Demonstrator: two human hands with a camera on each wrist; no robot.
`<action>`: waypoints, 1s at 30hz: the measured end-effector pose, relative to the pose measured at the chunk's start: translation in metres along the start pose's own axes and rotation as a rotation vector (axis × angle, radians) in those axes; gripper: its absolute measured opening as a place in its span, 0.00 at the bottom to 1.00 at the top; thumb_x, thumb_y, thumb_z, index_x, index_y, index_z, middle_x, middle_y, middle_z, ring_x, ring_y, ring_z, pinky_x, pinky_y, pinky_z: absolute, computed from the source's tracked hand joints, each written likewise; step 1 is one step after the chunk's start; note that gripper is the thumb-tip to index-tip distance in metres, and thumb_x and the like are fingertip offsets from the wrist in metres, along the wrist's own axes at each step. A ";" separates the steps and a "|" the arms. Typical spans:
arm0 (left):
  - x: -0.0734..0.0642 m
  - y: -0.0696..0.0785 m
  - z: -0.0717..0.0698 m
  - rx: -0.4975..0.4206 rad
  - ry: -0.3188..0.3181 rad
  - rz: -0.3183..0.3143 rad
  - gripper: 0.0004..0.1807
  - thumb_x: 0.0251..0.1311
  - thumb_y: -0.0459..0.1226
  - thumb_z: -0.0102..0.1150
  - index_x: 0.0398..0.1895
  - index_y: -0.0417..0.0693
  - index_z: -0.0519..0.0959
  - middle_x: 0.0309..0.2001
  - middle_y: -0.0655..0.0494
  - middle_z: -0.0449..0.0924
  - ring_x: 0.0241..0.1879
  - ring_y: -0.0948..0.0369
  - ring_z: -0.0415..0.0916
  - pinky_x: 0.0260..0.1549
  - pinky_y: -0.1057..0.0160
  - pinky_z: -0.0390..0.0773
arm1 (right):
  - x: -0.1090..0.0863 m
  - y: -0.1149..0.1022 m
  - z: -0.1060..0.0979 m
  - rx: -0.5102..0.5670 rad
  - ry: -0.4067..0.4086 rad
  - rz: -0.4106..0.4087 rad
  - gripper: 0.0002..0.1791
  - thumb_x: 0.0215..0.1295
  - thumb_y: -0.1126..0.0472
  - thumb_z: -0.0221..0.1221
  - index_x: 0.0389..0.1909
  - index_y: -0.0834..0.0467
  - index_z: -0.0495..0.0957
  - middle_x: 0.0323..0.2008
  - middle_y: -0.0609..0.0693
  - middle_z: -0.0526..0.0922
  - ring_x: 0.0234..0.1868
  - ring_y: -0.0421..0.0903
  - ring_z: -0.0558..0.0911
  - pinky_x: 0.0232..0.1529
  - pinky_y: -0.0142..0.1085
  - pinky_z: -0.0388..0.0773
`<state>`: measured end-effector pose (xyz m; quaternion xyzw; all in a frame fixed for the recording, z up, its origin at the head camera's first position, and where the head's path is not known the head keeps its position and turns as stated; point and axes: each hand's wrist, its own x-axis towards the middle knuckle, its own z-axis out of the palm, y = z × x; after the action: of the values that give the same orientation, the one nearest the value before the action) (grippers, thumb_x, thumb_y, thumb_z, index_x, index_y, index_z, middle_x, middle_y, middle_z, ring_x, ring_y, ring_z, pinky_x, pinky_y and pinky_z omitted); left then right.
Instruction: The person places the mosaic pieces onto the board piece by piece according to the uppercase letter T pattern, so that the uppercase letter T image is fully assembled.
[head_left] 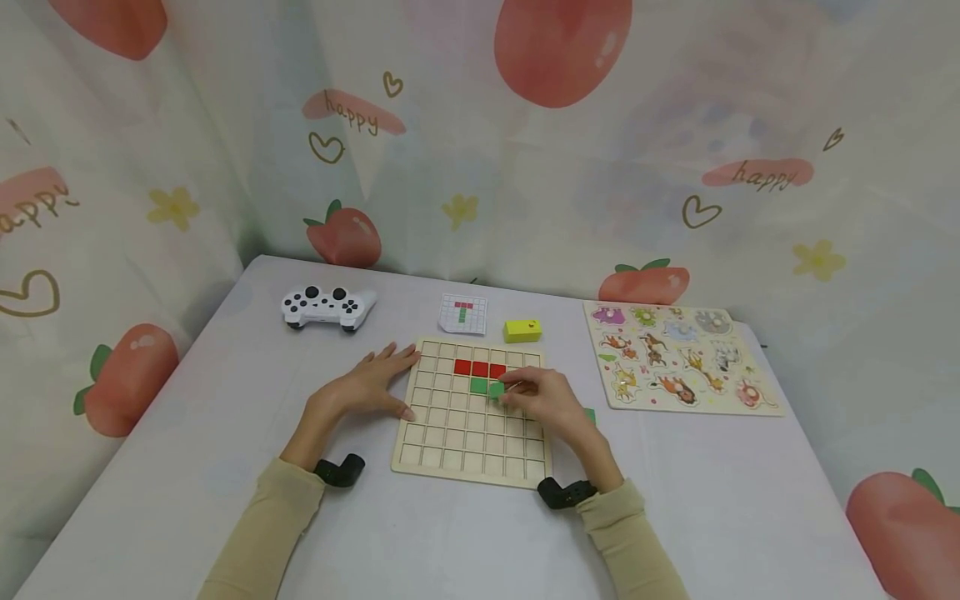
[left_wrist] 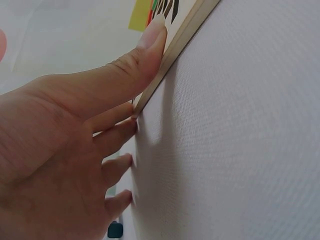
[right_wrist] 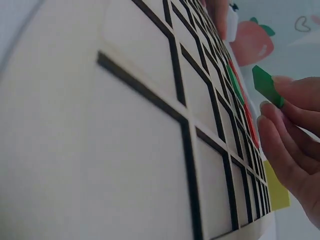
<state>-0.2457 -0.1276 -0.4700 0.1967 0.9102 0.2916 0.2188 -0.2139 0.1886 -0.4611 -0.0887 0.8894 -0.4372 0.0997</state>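
A wooden grid board lies flat on the table. Three red tiles sit side by side in an upper row, with one green tile below the middle one. My right hand pinches another green tile between thumb and fingers, raised over the board in the right wrist view. My left hand is spread at the board's left side, its thumb resting on the edge and its other fingers extended. Partly hidden behind my right wrist is a further green piece.
A small pattern card showing a red and green T lies behind the board, beside a yellow block. A white game controller is at the back left. On the right lies an animal puzzle board. Printed curtains surround the table.
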 end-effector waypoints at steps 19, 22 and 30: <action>-0.001 0.002 -0.002 -0.004 -0.004 0.012 0.58 0.52 0.46 0.78 0.82 0.46 0.54 0.84 0.49 0.45 0.83 0.43 0.32 0.81 0.40 0.33 | -0.001 -0.011 0.026 -0.150 0.017 -0.081 0.13 0.61 0.63 0.72 0.47 0.58 0.88 0.41 0.48 0.88 0.39 0.40 0.84 0.43 0.36 0.84; -0.002 0.002 -0.002 -0.004 0.005 0.026 0.58 0.52 0.46 0.78 0.82 0.44 0.55 0.83 0.48 0.47 0.83 0.42 0.33 0.81 0.40 0.33 | -0.001 -0.011 0.027 -0.165 0.015 -0.089 0.13 0.61 0.63 0.71 0.47 0.58 0.88 0.40 0.47 0.87 0.38 0.39 0.83 0.42 0.35 0.83; -0.002 0.001 -0.001 0.000 0.010 0.029 0.57 0.52 0.47 0.78 0.82 0.45 0.55 0.84 0.49 0.47 0.83 0.43 0.33 0.81 0.40 0.33 | -0.001 -0.008 0.033 -0.198 0.024 -0.122 0.11 0.61 0.64 0.71 0.45 0.58 0.88 0.35 0.44 0.85 0.35 0.37 0.80 0.39 0.32 0.81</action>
<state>-0.2445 -0.1283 -0.4685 0.2087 0.9083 0.2956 0.2099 -0.2043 0.1588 -0.4747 -0.1469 0.9223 -0.3535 0.0530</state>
